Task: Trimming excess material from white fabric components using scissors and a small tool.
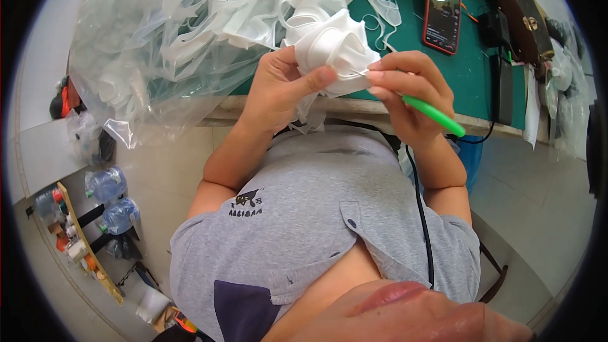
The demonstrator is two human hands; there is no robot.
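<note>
Above the near edge of the green tabletop (472, 76), the left hand (273, 92) grips the white cupped piece (332, 47) between thumb and fingers, while the right hand (421, 82) pinches its right rim with a green-handled tool (437, 117) tucked in the grasp. Good work here likely calls for a steady left thumb that does not dent the cup, and small, controlled right-hand movements clear of that thumb.
</note>
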